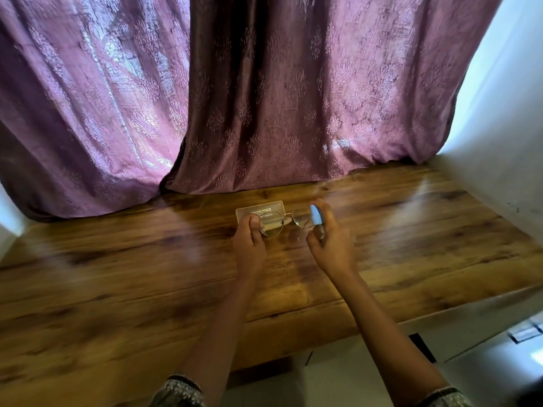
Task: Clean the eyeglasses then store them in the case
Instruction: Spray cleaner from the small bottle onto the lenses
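Thin gold-rimmed eyeglasses (289,221) hang just above the wooden table (147,274), lenses facing me. My left hand (249,237) pinches their left rim. My right hand (330,242) grips a small spray bottle with a light blue cap (316,215), held right beside the right lens. A pale translucent case (264,207) with printed text lies flat on the table behind the glasses, partly hidden by them and my left fingers.
Purple patterned curtains (264,98) hang down onto the table's far edge. A white wall (499,142) borders the table on the right. White surfaces (352,377) lie below the table's near edge.
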Demonstrator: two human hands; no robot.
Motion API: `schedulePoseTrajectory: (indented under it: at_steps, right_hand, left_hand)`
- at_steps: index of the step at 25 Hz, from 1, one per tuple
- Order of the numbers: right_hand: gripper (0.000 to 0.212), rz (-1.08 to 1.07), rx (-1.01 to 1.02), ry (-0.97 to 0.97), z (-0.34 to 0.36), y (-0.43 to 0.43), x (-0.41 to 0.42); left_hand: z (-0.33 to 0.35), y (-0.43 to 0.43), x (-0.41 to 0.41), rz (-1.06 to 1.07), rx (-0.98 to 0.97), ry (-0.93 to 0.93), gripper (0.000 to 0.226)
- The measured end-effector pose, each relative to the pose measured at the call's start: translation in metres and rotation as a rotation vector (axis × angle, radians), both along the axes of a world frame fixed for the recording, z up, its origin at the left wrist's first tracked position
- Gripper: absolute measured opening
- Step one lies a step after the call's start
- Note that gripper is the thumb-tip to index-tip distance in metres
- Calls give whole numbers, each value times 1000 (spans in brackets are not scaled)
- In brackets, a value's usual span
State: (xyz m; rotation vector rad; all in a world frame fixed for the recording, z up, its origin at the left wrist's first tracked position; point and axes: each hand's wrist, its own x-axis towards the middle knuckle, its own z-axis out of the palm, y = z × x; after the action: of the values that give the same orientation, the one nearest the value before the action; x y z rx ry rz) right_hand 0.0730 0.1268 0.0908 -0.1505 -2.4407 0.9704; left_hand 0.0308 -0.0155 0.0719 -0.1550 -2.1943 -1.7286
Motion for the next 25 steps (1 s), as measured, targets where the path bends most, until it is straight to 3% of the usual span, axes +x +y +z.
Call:
schedulePoseTrajectory:
  at_steps: [9, 13, 17, 21, 25]
  right_hand:
    - [54, 33, -10, 71, -10, 3, -7]
    - [51, 63, -193, 157, -15, 9, -9]
    - [37, 12, -400, 77, -23, 21, -13]
    - [17, -58, -358, 2, -37, 39, -24]
    - [24, -95, -320, -130, -51, 54, -47]
  left_hand:
    - [-6, 3, -8, 17, -11, -5, 25]
    - [-8, 4, -13, 37, -2, -17, 25]
    - [-8, 6, -18, 78, 8, -11, 26]
    - [-7, 10, -25, 100, 33, -49, 25]
    - [-6, 13, -31, 151, 27, -27, 26]
